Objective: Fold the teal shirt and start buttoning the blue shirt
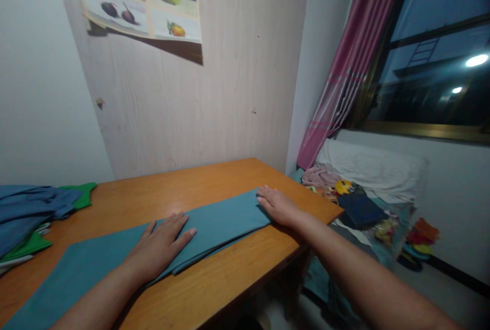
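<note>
A teal pair of trousers (225, 218), folded lengthwise into a long strip, lies across the wooden table from the lower left toward the right. Its layers show along the near edge, slightly out of line. My left hand (163, 246) rests flat on the middle of the cloth, fingers stretched out and thumb apart. At the narrow right end, my right hand (275, 205) lies over the cloth's edge with its fingers extended. Part of that end is hidden under the palm.
The wooden table (214, 177) stands against a panelled wall. Blue and green clothes (34, 212) are heaped at its left. Beyond the right edge is a bed or seat with a white cover (371, 167), a dark blue cloth (362, 210) and assorted items. A pink curtain (340, 80) hangs by the window.
</note>
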{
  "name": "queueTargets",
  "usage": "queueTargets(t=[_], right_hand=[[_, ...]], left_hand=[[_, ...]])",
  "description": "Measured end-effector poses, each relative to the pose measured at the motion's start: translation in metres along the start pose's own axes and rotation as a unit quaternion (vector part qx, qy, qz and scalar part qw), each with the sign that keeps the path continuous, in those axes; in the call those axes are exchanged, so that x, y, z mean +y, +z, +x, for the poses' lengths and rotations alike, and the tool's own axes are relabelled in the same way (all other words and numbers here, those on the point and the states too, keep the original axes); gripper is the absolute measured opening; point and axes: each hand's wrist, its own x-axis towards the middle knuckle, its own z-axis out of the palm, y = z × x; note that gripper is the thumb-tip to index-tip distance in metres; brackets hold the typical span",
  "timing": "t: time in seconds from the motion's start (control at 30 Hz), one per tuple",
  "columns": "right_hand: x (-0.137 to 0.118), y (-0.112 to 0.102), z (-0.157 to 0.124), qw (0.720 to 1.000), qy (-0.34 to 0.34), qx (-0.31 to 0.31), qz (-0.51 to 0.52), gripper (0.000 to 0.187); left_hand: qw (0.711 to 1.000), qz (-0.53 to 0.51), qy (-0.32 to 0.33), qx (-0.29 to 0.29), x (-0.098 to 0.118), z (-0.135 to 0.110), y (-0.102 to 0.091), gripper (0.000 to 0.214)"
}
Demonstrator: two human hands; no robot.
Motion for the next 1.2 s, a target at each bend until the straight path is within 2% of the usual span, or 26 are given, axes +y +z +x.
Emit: queueTargets(t=[0.13, 0.23, 0.37, 0.5, 0.6, 0.73, 1.07, 1.2], right_hand=[[0.003, 0.011, 0.007, 0.994, 0.041, -0.104, -0.009, 0.069], [0.01, 0.009, 0.012, 0.988, 0.074, -0.131, -0.023, 0.07], [0.002, 0.003, 0.02, 0.993, 0.066, -0.092, -0.036, 0.069], [-0.023, 0.01, 0.029, 0.999, 0.01, -0.04, -0.007, 0.071], [-0.031, 0.021, 0.035, 0.998, -0.017, -0.064, 0.006, 0.077], [-0.024, 0.032, 0.043, 0.994, 0.017, -0.109, 0.003, 0.087], [-0.015, 0.039, 0.049, 0.994, 0.028, -0.105, -0.015, 0.087], [-0.023, 0.036, 0.051, 0.993, 0.041, -0.1, -0.036, 0.085]], left_hand=[[1.0, -0.003, 0.002, 0.007, -0.001, 0.0, 0.001, 0.076], [1.0, -0.003, 0.003, 0.006, 0.0, -0.001, 0.001, 0.076], [1.0, -0.002, 0.004, 0.006, 0.001, -0.003, 0.001, 0.075], [1.0, -0.007, 0.004, 0.016, 0.001, -0.003, 0.001, 0.076], [1.0, -0.01, 0.006, 0.016, 0.003, -0.004, 0.001, 0.076], [1.0, -0.01, 0.001, 0.009, 0.006, -0.006, -0.003, 0.075], [1.0, -0.016, 0.001, 0.001, 0.009, -0.008, -0.006, 0.077], [1.0, -0.018, -0.005, 0.001, 0.012, -0.009, -0.006, 0.079]])
